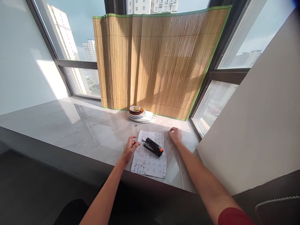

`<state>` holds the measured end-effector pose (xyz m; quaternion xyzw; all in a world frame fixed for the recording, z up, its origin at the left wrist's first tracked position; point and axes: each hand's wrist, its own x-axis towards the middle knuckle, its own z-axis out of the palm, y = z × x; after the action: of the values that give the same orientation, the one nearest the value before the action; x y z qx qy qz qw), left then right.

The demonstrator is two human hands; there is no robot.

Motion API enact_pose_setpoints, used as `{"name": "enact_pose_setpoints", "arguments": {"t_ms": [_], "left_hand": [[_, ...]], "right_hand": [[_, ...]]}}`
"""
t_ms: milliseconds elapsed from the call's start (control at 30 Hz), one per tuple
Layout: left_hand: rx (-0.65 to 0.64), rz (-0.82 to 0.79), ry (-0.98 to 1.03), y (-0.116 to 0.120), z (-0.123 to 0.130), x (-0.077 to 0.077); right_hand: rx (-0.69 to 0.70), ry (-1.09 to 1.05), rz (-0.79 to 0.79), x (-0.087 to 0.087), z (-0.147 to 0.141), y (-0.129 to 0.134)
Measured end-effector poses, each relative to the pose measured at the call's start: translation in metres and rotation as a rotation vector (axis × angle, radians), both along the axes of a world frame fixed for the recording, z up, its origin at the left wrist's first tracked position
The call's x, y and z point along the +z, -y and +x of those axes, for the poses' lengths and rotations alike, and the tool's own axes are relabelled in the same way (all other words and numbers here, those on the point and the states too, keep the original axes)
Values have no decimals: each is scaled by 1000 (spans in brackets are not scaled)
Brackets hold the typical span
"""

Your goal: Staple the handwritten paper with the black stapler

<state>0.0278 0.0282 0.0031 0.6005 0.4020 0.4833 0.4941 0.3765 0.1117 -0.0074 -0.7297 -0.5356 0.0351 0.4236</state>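
Black on white: shows a dark, orange-ended object (153,147) lying aslant on a handwritten sheet of paper (150,167), at the front edge of a pale, marbled windowsill (70,125). Includes a slim, clear item (147,145) along the object's left side, too small to identify. Holds the left hand (129,149) at the sheet's left edge, with fingers curved and slightly spread, thumb and forefinger close together, just beside the clear item; cannot tell contact there. Sets the right hand (175,135) on or just above the sill, right of the paper and apart from it, with fingers curled toward the palm; cannot tell any pinch at the tips. Wears a red sleeve (234,216) on the right arm (199,175). Takes in, farther back, a stack of plates (136,115) topped by a small dish (132,109) with a yellow piece (137,109), before a wavy, green-edged bamboo screen (152,62). Looks out past dark window frames (81,64) to tall, pale buildings (63,28).
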Motion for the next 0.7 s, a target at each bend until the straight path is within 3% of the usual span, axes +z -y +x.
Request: {"name": "enact_pose_setpoints", "arguments": {"t_ms": [167,300,400,467,533,600,700], "left_hand": [[13,27,-54,-4,0,-5],[82,40,-78,-9,-1,-11],[153,-36,-99,-21,-1,-12],[222,-60,-174,-38,-1,-10],[265,63,-319,-62,0,-6],[260,213,-428,-90,2,-2],[200,274,-480,-126,4,-3]], "right_hand": [[52,33,38,-2,-1,-2],[78,31,284,-1,-31,27],[187,-57,338,-1,-60,53],[172,-141,324,-1,-71,61],[160,-217,303,0,-74,62],[185,-267,285,1,-72,58],[242,-285,257,2,-70,53]]}}
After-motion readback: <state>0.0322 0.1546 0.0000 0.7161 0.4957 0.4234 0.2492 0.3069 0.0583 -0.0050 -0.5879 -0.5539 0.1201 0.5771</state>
